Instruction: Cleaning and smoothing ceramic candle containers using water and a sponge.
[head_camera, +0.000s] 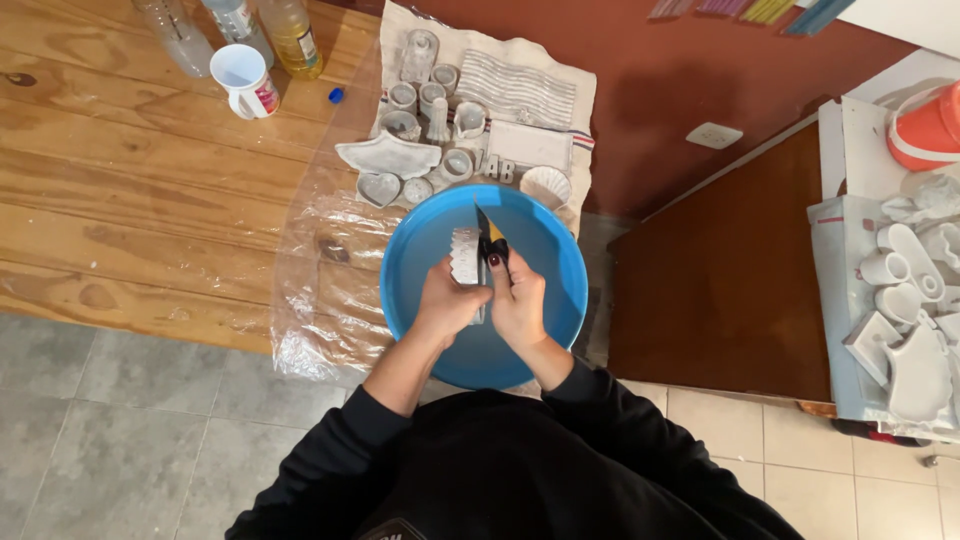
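Note:
Over a round blue basin (548, 262) my left hand (445, 303) grips a small white ceramic piece with a scalloped edge (466, 257). My right hand (518, 300) holds a utility knife with a yellow and black handle (491, 238), its blade pointing away from me and resting beside the piece. Both hands meet above the middle of the basin. My black sleeves fill the bottom of the view.
Several unglazed clay pieces (440, 130) lie on a cloth (520, 90) behind the basin. A white mug (243, 78) and plastic bottles (290, 35) stand on the wooden table. Clear plastic sheeting (320, 290) covers the table's edge. More white ceramic pieces (905, 310) sit at right.

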